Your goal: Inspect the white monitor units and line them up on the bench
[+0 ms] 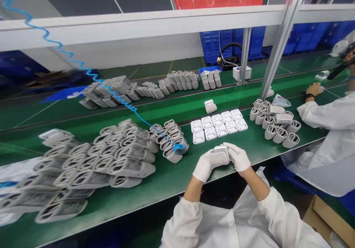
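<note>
Both my hands wear white gloves. My left hand (pixel 203 166) is closed around the left side of a wrist blood pressure monitor (pixel 220 158), whose rolled grey cuff faces me at the bench's front edge. My right hand (pixel 238 158) grips the same monitor from the right, fingers at its top near the white housing. Just beyond, white square monitor units (pixel 221 130) lie in two rows with their undersides up. One cuffed unit (pixel 210 106) sits behind those rows.
Stacked rolled grey cuffs (pixel 130 155) fill the bench's left side. More cuffs (pixel 280 134) stand at right, beside a co-worker's hand (pixel 314 89). A blue coiled air hose (pixel 111 91) hangs across to a smaller cuff group (pixel 169 139). A metal post (pixel 280 41) rises behind the bench.
</note>
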`<state>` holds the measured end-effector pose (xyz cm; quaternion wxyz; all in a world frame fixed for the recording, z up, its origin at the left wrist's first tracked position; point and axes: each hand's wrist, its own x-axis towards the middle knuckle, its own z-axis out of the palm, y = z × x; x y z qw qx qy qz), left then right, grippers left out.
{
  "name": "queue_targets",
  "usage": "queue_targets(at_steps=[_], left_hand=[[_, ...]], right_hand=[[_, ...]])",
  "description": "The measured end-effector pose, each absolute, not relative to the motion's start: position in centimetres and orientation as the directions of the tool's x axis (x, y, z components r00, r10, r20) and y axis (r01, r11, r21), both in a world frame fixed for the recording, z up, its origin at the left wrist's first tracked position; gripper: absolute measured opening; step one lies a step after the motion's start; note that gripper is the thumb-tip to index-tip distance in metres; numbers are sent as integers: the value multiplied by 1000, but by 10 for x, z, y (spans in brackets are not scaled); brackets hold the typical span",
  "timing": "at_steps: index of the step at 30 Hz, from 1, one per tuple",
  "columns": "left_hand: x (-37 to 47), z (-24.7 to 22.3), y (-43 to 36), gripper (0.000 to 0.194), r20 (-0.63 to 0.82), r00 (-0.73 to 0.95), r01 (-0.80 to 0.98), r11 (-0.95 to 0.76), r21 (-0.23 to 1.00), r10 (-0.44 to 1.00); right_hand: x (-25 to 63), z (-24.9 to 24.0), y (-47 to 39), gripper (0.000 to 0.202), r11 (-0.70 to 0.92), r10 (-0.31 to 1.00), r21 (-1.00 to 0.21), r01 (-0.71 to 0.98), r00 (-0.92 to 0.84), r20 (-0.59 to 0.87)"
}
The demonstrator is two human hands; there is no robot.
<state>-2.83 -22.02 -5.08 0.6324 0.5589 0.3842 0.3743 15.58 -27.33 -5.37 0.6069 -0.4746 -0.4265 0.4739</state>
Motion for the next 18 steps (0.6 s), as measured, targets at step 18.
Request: queue_targets(at_steps=[18], left_hand=[[-33, -45, -232, 33, -31, 408, 34, 19, 999, 913]], right_hand=[[163, -70, -267, 63, 20, 999, -994, -104, 47, 15]])
